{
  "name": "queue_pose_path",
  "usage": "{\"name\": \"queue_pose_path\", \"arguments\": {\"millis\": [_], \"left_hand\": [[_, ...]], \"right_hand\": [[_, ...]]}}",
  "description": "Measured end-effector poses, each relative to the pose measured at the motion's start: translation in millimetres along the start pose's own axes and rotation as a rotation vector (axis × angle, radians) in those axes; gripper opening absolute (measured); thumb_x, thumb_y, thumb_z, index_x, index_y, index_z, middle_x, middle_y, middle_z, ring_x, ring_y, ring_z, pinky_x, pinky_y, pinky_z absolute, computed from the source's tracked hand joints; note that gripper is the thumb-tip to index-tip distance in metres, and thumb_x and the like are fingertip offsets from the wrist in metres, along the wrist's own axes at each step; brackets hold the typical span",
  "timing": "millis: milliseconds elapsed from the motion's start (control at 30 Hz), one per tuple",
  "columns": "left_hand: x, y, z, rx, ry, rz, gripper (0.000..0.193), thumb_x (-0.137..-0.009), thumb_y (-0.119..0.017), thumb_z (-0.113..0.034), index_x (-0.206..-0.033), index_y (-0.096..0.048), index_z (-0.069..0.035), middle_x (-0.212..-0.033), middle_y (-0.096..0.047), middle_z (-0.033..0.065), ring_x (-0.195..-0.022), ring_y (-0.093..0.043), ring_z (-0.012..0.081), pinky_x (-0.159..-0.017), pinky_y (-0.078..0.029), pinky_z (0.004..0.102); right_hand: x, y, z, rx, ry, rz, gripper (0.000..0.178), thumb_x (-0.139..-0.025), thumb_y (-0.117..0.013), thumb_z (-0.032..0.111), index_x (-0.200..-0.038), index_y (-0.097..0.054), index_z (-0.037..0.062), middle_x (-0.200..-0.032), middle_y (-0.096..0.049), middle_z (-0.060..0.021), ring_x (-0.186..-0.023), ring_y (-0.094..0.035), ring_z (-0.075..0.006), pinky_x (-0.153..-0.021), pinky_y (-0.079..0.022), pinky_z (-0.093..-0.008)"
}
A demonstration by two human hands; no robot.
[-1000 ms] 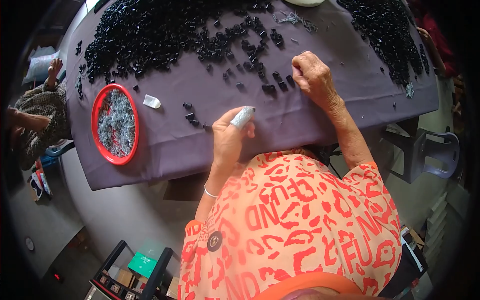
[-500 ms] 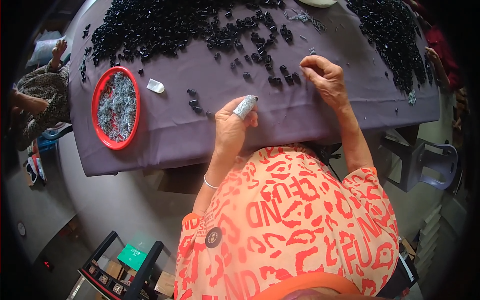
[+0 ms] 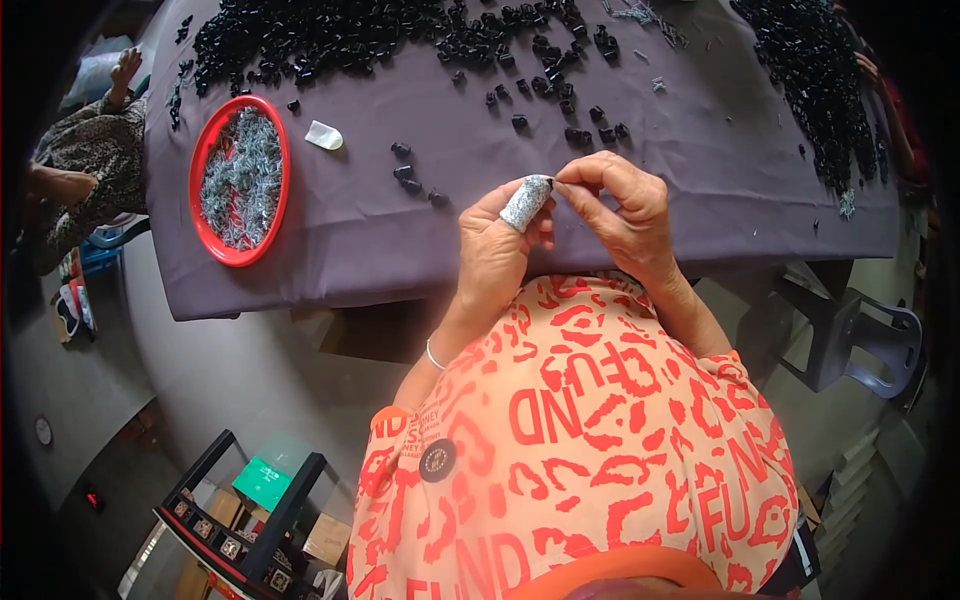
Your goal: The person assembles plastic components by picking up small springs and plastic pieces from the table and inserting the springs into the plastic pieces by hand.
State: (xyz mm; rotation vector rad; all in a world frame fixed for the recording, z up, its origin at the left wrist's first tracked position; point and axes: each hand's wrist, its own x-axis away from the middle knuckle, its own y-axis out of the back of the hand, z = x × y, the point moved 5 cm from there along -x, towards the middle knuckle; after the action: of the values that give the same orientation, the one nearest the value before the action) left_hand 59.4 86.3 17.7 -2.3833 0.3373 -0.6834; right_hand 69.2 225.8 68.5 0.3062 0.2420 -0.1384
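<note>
My left hand (image 3: 490,248) is closed, with a silvery-white cover (image 3: 524,204) wrapped round its thumb. At the thumb's tip it pinches a small black plastic piece (image 3: 550,184), mostly hidden by the fingers. My right hand (image 3: 636,218) meets it there, thumb and forefinger pressed together at the piece; whatever they hold is too small to make out. Several loose black pieces (image 3: 407,179) lie left of my left hand, and more black pieces (image 3: 578,135) lie just beyond my right hand.
A red oval basket (image 3: 284,190) of small grey pins (image 3: 243,175) stands at the left, beside a white finger cot (image 3: 324,135). Black pieces heap up at the back (image 3: 300,40) and far right (image 3: 815,80) of the purple-grey tablecloth (image 3: 370,260). Other people sit at both ends.
My right hand has come left and nearer, from over the tablecloth to my left thumb tip, and now touches the piece there. The view has shifted slightly.
</note>
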Motion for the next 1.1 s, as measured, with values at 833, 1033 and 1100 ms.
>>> {"name": "queue_pose_path", "arguments": {"millis": [833, 1033, 1100], "left_hand": [[-3, 11, 0, -0.162, -0.086, -0.055, 0.02, -0.089, -0.062, -0.017, -0.098, -0.065, 0.001, -0.082, -0.061, 0.004, -0.066, -0.056, 0.0093, -0.057, -0.048, 0.0233], [-5, 8, -3, -0.152, -0.089, -0.017, 0.021, -0.089, -0.062, -0.017, -0.098, -0.065, 0.001, -0.084, -0.06, 0.0039, -0.066, -0.056, 0.0097, -0.056, -0.048, 0.0232], [-6, 7, -2, -0.13, -0.078, -0.019, 0.021, -0.088, -0.062, -0.017, -0.098, -0.066, 0.001, -0.084, -0.059, 0.0037, -0.066, -0.056, 0.0097, -0.056, -0.048, 0.0232]], "right_hand": [[2, -12, -9, 0.018, -0.046, 0.055, 0.008, -0.081, -0.067, 0.0, -0.088, -0.065, -0.0029, -0.079, -0.065, -0.0028, -0.07, -0.059, -0.0075, -0.062, -0.048, -0.0194], [11, -12, -25, -0.406, -0.435, -0.026, 0.01, -0.082, -0.066, 0.001, -0.091, -0.065, -0.0022, -0.082, -0.066, -0.0032, -0.072, -0.06, -0.0077, -0.066, -0.05, -0.0193], [11, -13, -26, -0.373, -0.422, -0.018, 0.01, -0.082, -0.066, 0.002, -0.091, -0.065, -0.002, -0.082, -0.066, -0.0032, -0.073, -0.06, -0.0076, -0.066, -0.051, -0.0192]]}}
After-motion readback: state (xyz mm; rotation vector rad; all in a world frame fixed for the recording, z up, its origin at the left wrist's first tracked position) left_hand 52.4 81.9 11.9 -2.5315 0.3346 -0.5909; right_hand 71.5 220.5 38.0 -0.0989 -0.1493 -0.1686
